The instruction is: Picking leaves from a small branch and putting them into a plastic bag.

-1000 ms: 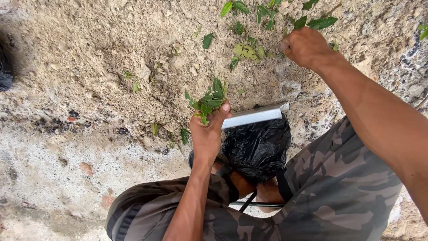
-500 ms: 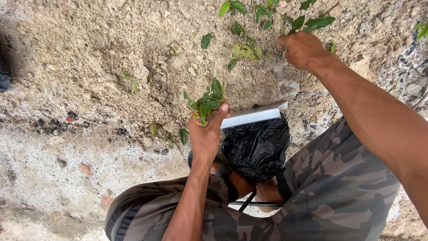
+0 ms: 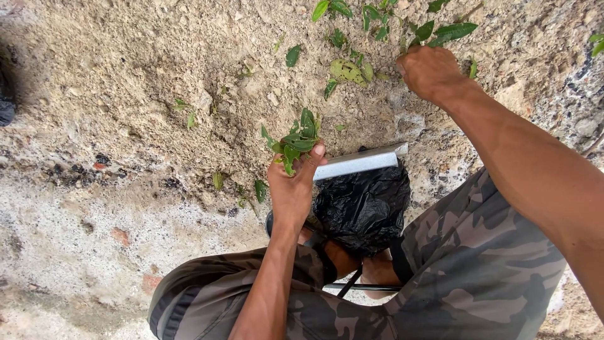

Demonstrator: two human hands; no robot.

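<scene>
Right hand (image 3: 430, 71) fingertips hidden.

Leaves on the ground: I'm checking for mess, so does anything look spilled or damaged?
One pale, blotchy leaf lies loose on the sandy ground near the right hand, looking damaged beside the greener ones. The left hand grips a leaf bunch. Nothing is spilled.

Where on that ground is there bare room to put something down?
Bare sandy soil lies left of the left hand, and pale concrete below it. It is crowded around the right hand, among leafy stems, and by the black bag.
</scene>
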